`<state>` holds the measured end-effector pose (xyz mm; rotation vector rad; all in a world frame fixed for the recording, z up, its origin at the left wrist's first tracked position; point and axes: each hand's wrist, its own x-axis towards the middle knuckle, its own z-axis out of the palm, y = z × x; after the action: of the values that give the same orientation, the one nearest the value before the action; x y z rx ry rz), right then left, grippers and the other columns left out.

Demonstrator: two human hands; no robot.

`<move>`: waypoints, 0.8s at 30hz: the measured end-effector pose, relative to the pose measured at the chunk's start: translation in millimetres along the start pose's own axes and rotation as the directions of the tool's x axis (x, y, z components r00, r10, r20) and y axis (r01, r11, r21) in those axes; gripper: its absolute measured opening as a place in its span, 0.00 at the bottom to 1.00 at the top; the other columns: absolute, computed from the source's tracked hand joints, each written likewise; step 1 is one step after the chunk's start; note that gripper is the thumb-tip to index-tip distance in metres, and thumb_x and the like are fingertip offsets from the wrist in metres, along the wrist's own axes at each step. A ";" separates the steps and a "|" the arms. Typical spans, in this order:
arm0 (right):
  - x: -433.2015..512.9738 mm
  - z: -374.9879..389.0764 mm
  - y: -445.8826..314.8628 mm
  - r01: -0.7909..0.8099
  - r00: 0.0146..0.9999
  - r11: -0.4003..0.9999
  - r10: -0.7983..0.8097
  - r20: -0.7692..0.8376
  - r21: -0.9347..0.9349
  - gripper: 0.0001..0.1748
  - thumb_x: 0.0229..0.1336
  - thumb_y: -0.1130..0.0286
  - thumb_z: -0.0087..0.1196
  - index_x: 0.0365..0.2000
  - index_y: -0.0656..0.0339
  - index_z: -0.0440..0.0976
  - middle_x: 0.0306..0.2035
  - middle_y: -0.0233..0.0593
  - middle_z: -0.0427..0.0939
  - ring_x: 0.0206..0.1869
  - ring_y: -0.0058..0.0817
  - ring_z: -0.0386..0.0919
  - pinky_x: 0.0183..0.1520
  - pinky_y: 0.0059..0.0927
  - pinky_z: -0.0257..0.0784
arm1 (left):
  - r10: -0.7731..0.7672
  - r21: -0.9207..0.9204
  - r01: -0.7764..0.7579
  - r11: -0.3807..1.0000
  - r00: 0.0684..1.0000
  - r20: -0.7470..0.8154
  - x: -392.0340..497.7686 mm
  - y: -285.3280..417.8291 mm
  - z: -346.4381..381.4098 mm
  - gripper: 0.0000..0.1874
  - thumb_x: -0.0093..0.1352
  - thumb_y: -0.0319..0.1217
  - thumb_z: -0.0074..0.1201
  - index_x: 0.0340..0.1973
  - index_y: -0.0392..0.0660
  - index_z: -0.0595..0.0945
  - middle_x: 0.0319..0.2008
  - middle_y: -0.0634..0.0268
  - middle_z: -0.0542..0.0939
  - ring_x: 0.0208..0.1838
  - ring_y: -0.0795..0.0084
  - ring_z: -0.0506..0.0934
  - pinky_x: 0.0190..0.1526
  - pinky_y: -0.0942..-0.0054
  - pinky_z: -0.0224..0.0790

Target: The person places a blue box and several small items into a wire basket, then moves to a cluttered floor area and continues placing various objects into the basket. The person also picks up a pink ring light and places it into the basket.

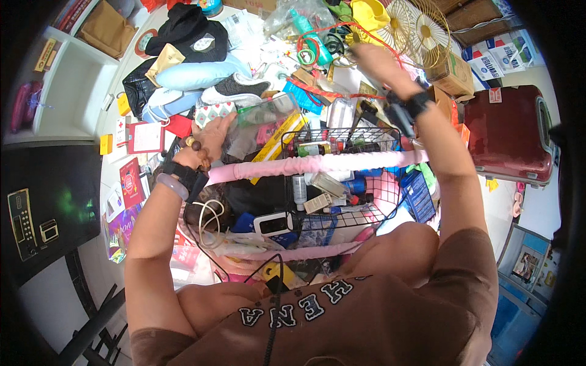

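My left hand (213, 137), wearing a wooden bead bracelet, is at the rim of a clear plastic box (270, 111), beside a small diamond-patterned box (215, 113). Whether its fingers grip either one cannot be made out. Farther away, my right hand (382, 66) is blurred among a thin red cord (373, 38) and gold wire fan-shaped pieces (425, 31); its fingertips are unclear. Between my arms runs a pink fabric-covered bar (320, 163). Under it sits a black wire basket (376, 216) with small bottles and boxes inside.
Clothing such as a black cloth garment (183, 27), a grey knit shoe (238, 89) and a light blue cushion-like item (197, 74) crowd the far left. A dark red suitcase (508, 132) stands right, a black safe (55, 196) left. A white cable (208, 219) loops near me.
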<state>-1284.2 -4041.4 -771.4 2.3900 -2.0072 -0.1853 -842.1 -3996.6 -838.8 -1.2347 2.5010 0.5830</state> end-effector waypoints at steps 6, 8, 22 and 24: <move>50.9 105.3 -62.2 -0.164 0.963 0.971 0.119 0.242 0.176 0.21 0.53 0.57 0.55 0.37 0.66 0.77 0.40 0.54 0.79 0.44 0.47 0.78 0.48 0.43 0.73 | -0.002 -0.038 0.001 0.999 1.000 -0.020 -3.9 5.7 -4.9 0.48 0.50 0.14 0.49 0.66 0.54 0.54 0.56 0.57 0.68 0.64 0.55 0.66 0.58 0.25 0.44; 49.8 114.2 -60.2 -0.193 0.954 0.951 0.124 0.274 0.243 0.22 0.52 0.57 0.56 0.39 0.65 0.77 0.41 0.54 0.79 0.45 0.48 0.78 0.49 0.42 0.72 | -0.022 -0.044 0.022 0.999 1.000 0.004 -3.0 7.1 -7.6 0.48 0.50 0.14 0.48 0.66 0.54 0.54 0.57 0.57 0.68 0.65 0.55 0.65 0.59 0.26 0.43; 40.4 112.2 -62.8 -0.019 0.939 0.980 -0.051 0.341 0.198 0.18 0.49 0.62 0.57 0.39 0.64 0.76 0.38 0.54 0.79 0.43 0.48 0.78 0.46 0.42 0.73 | -0.030 -0.101 0.036 0.994 0.998 0.059 1.9 4.7 -12.2 0.47 0.51 0.12 0.46 0.66 0.57 0.55 0.61 0.56 0.66 0.67 0.55 0.63 0.60 0.28 0.43; 44.1 107.6 -73.2 -0.019 0.919 0.987 -0.046 0.392 0.160 0.17 0.49 0.64 0.56 0.37 0.64 0.77 0.37 0.53 0.80 0.43 0.48 0.78 0.46 0.42 0.73 | -0.039 -0.107 0.044 0.993 0.998 0.049 2.0 5.0 -12.3 0.46 0.51 0.12 0.46 0.65 0.57 0.55 0.58 0.57 0.68 0.65 0.54 0.65 0.60 0.28 0.43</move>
<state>-1215.8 -4064.9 -888.2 2.6409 -2.2425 -0.5712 -848.3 -4001.1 -827.7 -1.2928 2.4274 0.7369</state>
